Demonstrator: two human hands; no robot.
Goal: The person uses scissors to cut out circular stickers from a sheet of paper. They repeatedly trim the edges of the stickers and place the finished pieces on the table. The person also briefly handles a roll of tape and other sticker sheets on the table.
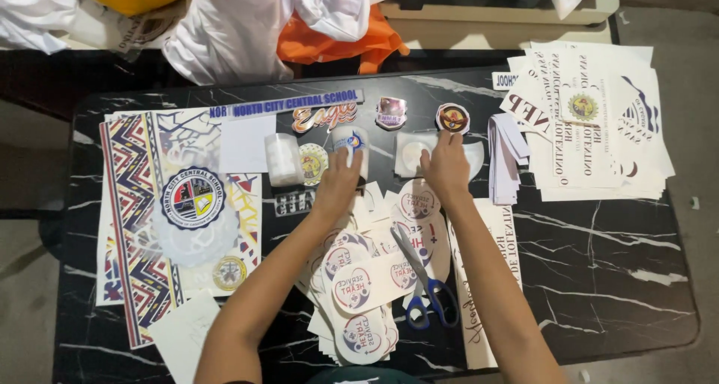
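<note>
My left hand (pixel 338 180) reaches forward over the black marble-patterned table (pixel 599 264), its fingers resting on a small white cut-out with a blue emblem (pixel 353 139). My right hand (pixel 445 167) lies flat on a translucent white cut-out sheet (pixel 413 153), fingertips just below a round dark sticker (pixel 452 118). Under my forearms lies a heap of oval printed stickers (pixel 359 286). Blue-handled scissors (pixel 423 279) rest on that heap, between my arms.
A large printed sheet with a patterned border and round crest (pixel 176 204) covers the left side. A stack of printed paper sheets (pixel 592 122) sits at the right, narrow strips (pixel 505 155) beside it. White and orange garments (pixel 299 24) pile up beyond the far edge.
</note>
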